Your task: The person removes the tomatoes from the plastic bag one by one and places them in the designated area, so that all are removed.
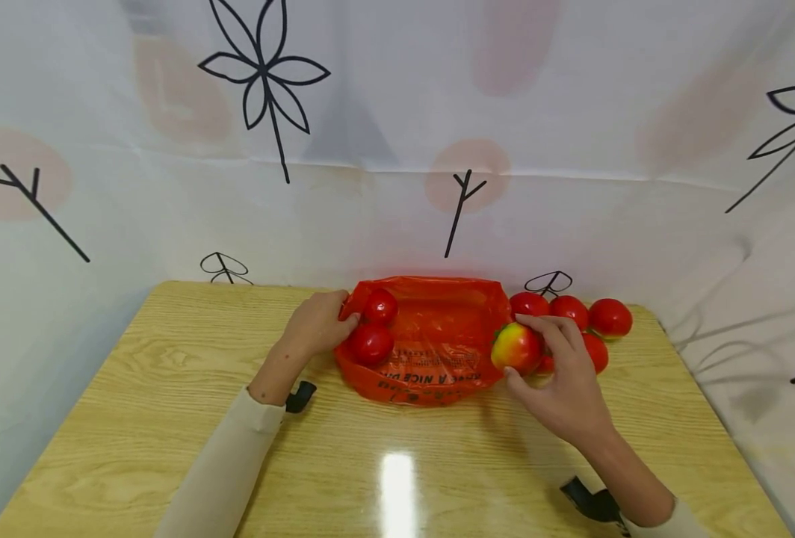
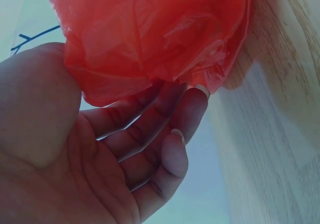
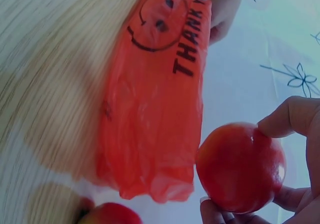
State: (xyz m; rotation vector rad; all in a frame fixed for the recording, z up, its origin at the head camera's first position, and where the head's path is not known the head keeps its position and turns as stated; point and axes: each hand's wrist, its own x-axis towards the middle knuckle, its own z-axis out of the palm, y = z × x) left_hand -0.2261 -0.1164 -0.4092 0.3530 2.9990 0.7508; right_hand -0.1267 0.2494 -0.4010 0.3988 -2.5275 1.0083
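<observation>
A red plastic bag [image 1: 431, 373] with black printing stands with its mouth spread wide at the back middle of the table. My left hand [image 1: 317, 323] holds the bag's left rim, thumb over the edge and the other fingers bent below it in the left wrist view. Inside, by that rim, sit two red tomatoes [image 1: 372, 344]. My right hand [image 1: 565, 381] grips a red and yellow tomato [image 1: 515, 350] between thumb and fingers at the bag's right rim. In the right wrist view, the held tomato [image 3: 240, 169] is beside the bag's upper edge.
Several more red tomatoes [image 1: 610, 317] are grouped right of the bag, partly behind my right hand. A patterned white cloth [image 1: 384, 217] hangs behind the wooden table [image 1: 344, 463]. Black wrist mounts [image 1: 592, 502] show at both wrists.
</observation>
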